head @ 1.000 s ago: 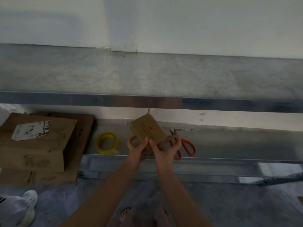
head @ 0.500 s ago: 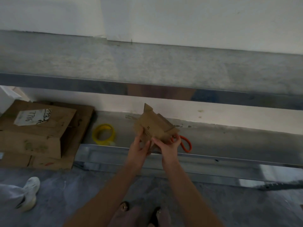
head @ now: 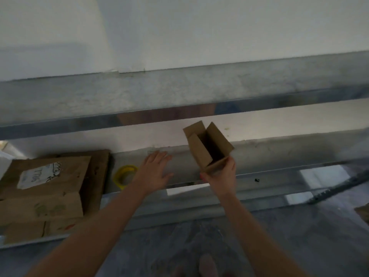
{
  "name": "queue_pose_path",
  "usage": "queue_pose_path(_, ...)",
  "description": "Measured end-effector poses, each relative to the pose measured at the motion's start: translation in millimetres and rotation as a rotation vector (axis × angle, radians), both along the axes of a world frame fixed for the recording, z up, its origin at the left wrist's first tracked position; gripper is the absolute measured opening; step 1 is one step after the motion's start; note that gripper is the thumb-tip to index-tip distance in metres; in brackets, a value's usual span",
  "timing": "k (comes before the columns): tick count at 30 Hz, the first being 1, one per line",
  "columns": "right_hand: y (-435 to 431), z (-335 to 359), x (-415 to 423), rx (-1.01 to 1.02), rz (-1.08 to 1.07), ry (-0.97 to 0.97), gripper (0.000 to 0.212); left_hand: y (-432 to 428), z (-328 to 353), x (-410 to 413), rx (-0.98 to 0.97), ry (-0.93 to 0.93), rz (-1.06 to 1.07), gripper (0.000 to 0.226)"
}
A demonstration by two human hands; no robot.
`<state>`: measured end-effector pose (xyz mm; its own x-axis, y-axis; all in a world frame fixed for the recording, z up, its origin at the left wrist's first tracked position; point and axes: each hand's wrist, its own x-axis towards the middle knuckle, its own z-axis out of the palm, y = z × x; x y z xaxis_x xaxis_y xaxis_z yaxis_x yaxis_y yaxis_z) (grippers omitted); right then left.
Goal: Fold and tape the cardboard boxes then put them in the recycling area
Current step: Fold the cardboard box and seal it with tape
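Handling: we judge the small brown open-flapped cardboard box (head: pixel 207 148) light, thin, crushable; right hand (head: pixel 221 176) grips its lower end. Left hand (head: pixel 154 170) spread wide, empty, over grey metal shelf (head: pixel 279 156) front edge.

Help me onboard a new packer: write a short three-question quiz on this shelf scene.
1. True or false: the small brown cardboard box has its top flaps open.
2. Which hand grips that box?
3. The yellow tape roll lies: A inside the small box; B on the lower metal shelf; C on the floor.

Key: 1 true; 2 the right hand; 3 B.
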<state>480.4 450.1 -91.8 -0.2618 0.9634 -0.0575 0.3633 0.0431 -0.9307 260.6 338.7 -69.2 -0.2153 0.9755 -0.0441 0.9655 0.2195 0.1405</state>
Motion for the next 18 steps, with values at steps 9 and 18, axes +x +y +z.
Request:
queue_pose_path(9, 30, -3, 141, 0.170, -0.248, -0.025, 0.102, 97, 13, 123, 0.052, -0.051, -0.273, 0.059)
queue_pose_path(18, 144, 2, 339, 0.194, -0.299, -0.139, 0.103, 225, -8, 321, 0.091, -0.162, -0.266, 0.059)
